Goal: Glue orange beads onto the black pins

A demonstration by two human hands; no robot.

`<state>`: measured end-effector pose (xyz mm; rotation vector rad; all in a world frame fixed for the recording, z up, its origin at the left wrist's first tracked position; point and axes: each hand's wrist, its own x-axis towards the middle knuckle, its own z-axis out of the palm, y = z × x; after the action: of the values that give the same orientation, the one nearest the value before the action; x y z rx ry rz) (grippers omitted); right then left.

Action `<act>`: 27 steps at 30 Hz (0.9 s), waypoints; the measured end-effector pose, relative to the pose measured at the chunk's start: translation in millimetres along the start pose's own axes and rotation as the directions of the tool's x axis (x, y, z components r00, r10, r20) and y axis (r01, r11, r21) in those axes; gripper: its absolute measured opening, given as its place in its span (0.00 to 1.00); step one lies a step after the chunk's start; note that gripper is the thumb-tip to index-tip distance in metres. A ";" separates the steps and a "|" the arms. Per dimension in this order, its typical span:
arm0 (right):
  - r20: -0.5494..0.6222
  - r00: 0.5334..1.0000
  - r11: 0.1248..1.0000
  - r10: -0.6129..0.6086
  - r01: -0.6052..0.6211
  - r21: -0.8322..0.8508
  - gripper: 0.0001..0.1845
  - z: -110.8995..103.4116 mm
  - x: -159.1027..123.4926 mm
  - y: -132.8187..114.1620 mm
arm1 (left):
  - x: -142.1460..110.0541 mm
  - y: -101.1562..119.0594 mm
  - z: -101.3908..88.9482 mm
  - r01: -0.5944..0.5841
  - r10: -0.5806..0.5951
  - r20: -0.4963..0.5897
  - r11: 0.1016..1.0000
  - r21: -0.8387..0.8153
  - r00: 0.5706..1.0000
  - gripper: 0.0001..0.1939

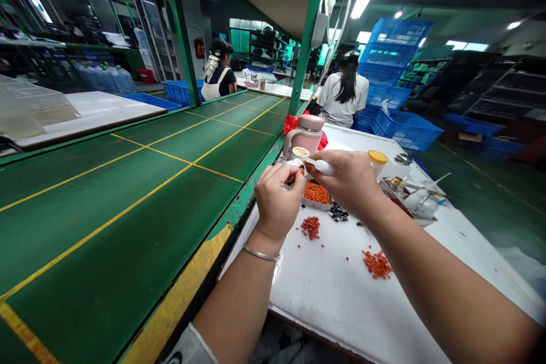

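My left hand [279,199] is closed in a pinch above the white worktable [315,290]. A small orange piece [302,171] shows at its fingertips, too small to make out fully. My right hand [352,176] grips a white squeeze bottle [322,166], its narrow tip pointing left towards the pinched fingers. Just below the hands lies a tray of orange bits [317,193]. Loose red-orange pieces form one pile [310,227] under my left hand and another pile [377,264] under my right forearm. Small black parts [338,212] lie beside the tray.
A green conveyor belt [140,227] runs along the left. Behind my hands stand a pink flask [306,136] and a yellow-lidded jar [377,159]. Tools and a cluttered tray [416,199] sit at right. Two people work farther off, near stacked blue crates [390,57].
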<state>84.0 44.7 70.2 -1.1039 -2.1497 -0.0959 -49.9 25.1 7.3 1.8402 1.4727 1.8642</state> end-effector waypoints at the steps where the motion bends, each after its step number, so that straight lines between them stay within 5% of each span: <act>1: 0.024 1.000 1.000 0.000 0.000 -0.015 0.07 -0.7 0.1 2.4 | -0.5 0.4 0.5 -0.021 0.021 0.007 1.000 0.012 1.000 0.10; 5: 0.073 0.997 1.000 0.010 -0.010 -0.005 0.07 -3.5 -1.3 10.2 | -1.4 1.3 1.5 -0.044 0.043 0.026 0.999 0.008 0.999 0.10; 12: -0.078 0.992 0.993 0.102 -0.096 0.074 0.08 -12.7 -3.5 9.3 | -1.5 1.4 2.0 0.042 -0.041 0.023 0.999 -0.032 0.999 0.10; 17: -0.006 0.999 0.998 -0.046 0.046 0.050 0.06 -9.1 -5.7 7.7 | -1.7 2.2 2.3 0.001 0.000 0.056 1.000 -0.013 0.998 0.11; 27: 0.080 0.995 0.997 -0.060 0.064 -0.047 0.06 -11.2 -3.9 16.2 | -2.5 2.1 3.2 -0.098 0.093 0.118 0.994 0.039 0.989 0.13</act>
<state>103.7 48.3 72.2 -1.0856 -2.2634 -0.1373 -45.6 24.1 6.3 2.0368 1.4231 1.7442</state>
